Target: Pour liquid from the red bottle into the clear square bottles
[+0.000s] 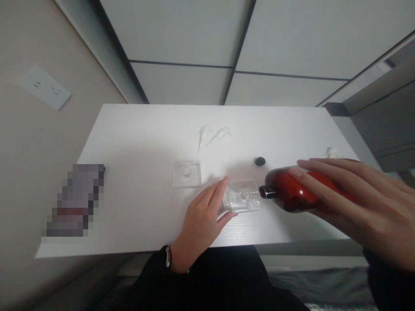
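A clear rectangular container (pixel 243 196) lies on the white table. My left hand (pixel 207 207) grips its left end between thumb and fingers. In my right hand (pixel 353 201) is a red-brown bottle (pixel 296 190), tilted on its side with its uncapped dark neck at the container's right edge. Whether liquid is coming out is too unclear to tell. A small black cap (pixel 260 161) sits behind the bottle's neck. To the left of the container lies a clear square lid (pixel 187 173) with a round shape in its middle.
Two whitish translucent pieces (pixel 204 136) lie toward the back of the white table (pixel 139 129). A pixelated flat object (pixel 76 201) is at the left. Some crumpled white material (pixel 333 152) sits at the right, behind my right hand. Cabinet panels rise behind the table.
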Motion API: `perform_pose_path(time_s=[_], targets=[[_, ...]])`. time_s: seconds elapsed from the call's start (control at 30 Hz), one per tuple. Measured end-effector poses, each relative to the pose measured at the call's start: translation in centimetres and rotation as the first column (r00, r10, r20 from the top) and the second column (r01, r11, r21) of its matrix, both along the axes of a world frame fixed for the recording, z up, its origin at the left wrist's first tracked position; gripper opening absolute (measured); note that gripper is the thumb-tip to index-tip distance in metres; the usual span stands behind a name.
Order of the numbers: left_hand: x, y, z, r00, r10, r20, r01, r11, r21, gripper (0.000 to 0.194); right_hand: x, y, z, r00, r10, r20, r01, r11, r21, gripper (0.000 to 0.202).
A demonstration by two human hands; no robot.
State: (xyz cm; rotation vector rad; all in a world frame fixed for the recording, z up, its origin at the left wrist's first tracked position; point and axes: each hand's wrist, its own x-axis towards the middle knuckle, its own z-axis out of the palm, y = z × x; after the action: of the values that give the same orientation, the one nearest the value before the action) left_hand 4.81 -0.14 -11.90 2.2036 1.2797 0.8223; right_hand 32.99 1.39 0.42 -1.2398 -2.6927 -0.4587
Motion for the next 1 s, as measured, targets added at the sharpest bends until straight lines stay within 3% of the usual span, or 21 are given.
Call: perform_pose_path(time_s=[0.23,0.4,0.57,0.7,1.0], targets=[[0.07,0.0,-0.07,1.0,-0.003,0.002,0.003,1.0,0.001,0.086,-0.1,0.4,0.19,0.997,0.082,-0.005,-0.082,0.994,0.076,0.083],[0.01,0.02,-0.14,1.0,0.0,0.004,0.0,1.0,0.011,0.085,0.22,0.21,0.07,1.0,0.001,0.003,-0.001,1.0,0.021,0.09],[0.03,0.04,-0.08,1.0,0.004,0.007,-0.004,1.0,0.003,0.083,0.43,0.33,0.05,0.998,0.065,0.001,-0.065,0.993,0.094,0.084],[0.04,0.04,-0.08,1.0,0.0,0.01,0.0,1.0,0.012,0.085,0.22,0.23,0.15,1.0,0.008,-0.005,-0.008,1.0,0.027,0.09],[-0.01,0.05,-0.15,1.0,-0.008,0.001,0.008,1.0,-0.001,0.085,0.44,0.53,0.56,0.997,0.077,0.021,-0.078,0.996,0.05,0.075]])
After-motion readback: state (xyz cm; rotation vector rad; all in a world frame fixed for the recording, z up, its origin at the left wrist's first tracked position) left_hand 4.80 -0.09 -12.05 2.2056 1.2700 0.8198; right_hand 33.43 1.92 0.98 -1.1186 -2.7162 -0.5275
